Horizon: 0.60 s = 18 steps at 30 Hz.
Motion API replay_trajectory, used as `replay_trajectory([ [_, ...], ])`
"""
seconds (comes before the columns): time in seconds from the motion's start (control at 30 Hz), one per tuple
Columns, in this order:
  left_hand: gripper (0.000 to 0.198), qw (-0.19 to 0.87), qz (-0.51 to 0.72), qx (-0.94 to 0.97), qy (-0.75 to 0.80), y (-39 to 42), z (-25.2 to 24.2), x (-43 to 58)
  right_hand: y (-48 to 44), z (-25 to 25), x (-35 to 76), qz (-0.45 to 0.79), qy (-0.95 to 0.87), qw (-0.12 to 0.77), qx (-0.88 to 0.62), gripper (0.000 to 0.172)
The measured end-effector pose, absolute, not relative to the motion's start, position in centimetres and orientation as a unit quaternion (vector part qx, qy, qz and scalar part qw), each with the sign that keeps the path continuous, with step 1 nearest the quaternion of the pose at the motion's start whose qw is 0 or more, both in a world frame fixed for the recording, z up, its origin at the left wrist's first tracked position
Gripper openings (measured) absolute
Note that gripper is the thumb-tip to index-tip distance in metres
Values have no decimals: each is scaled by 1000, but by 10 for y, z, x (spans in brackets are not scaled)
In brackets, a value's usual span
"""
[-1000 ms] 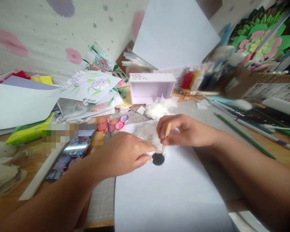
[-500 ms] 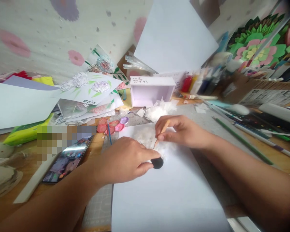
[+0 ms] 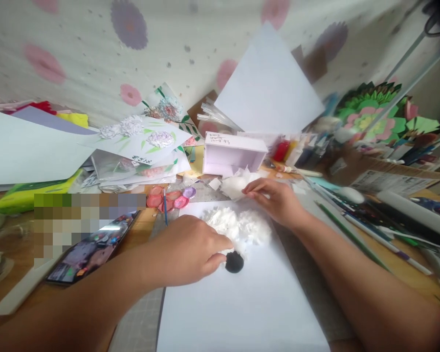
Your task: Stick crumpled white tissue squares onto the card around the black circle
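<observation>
A white sheet of paper lies in front of me with a fluffy clump of white tissue pieces and a black round spot on it. My left hand rests on the sheet, fingers curled, its fingertips pressing at the clump's near edge beside the black spot. My right hand reaches farther back to a pile of loose white tissue scraps, fingers pinched together at the pile. Whether the thin stick is still in that hand is hidden.
A pale lilac open box stands behind the scraps. A phone lies at the left, a small brush and red-purple petals near it. Flower cards, paper sheets, paint bottles and pencils crowd the back and right.
My right hand has left the tissue clump and moved back to the scrap pile. The view has tipped upward. My left hand has stayed by the black spot.
</observation>
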<state>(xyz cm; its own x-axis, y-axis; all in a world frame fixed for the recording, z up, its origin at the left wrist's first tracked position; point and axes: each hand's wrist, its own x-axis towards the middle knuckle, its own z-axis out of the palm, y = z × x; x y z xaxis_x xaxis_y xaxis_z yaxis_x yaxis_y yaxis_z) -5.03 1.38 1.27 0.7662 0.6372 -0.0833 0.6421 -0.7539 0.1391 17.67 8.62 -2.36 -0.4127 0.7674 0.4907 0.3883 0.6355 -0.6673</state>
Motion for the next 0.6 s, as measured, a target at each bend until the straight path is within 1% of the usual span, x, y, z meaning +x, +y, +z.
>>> replay_trajectory([
  [0.1,15,68,-10,936,344,13,13,-51,86,-25,170,228,-830,370,-351,12],
  [0.27,15,64,4,937,342,13,12,-51,86,-24,163,178,-873,313,-327,11],
  [0.37,16,66,11,938,339,13,12,-52,86,-23,162,155,-880,302,-333,12],
  [0.43,15,69,14,936,344,13,13,-51,85,-21,163,152,-872,322,-335,12],
  [0.6,12,78,4,936,344,12,19,-50,74,-11,166,187,-811,433,-347,11],
])
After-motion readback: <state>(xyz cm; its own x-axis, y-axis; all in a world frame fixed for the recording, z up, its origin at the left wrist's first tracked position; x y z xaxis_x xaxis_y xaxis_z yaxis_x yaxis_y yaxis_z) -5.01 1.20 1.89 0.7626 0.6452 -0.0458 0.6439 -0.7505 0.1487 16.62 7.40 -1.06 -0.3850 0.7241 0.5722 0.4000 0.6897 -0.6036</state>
